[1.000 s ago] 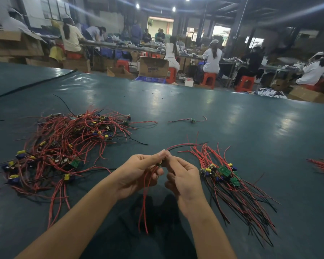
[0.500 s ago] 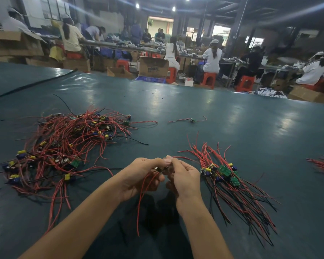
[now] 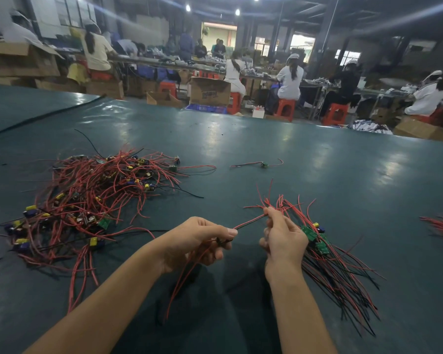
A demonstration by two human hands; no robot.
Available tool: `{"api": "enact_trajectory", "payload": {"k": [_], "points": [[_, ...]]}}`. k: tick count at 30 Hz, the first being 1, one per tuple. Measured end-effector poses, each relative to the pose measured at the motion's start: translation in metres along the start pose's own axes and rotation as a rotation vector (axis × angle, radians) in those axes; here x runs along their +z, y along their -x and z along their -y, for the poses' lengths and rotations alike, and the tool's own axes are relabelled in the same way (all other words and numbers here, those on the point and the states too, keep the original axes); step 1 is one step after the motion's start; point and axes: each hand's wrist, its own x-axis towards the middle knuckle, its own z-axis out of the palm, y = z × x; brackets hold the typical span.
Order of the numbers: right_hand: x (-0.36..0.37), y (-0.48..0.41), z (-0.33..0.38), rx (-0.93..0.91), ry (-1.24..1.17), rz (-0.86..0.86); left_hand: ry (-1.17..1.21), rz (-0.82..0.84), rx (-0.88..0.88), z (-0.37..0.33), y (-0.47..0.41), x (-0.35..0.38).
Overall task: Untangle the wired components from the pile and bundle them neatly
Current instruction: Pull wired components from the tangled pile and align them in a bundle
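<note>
Reaching forward with both bare forearms over a dark green worktop (image 3: 266, 139). Pinching a wired component (image 3: 248, 222) in the left hand (image 3: 197, 241), grip closed thumb to forefinger, other fingers curled under, loose red leads dangling below the palm. Holding its red-and-black lead taut up to the right hand (image 3: 283, 238), raised, grip nipping the wire at the fingertips. Left of the hands, a tangled pile (image 3: 95, 198) of red-wired parts. Just right of the right hand, a straightened bundle (image 3: 330, 256). Farther back, one stray component (image 3: 264, 164) lying alone.
</note>
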Motion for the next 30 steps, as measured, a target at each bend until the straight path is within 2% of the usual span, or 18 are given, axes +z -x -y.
{"api": "enact_trajectory", "payload": {"k": [15,22,30], "points": [[0.000,0.008,0.003,0.004,-0.209,-0.126,-0.059,0.048,0.015,0.004,-0.001,0.002],[0.000,0.010,0.006,-0.062,-0.114,-0.055,-0.053,0.048,0.036,0.005,0.000,0.001],[-0.008,0.012,0.014,0.041,-0.177,0.007,-0.062,0.065,0.049,0.000,0.003,-0.009]]}}
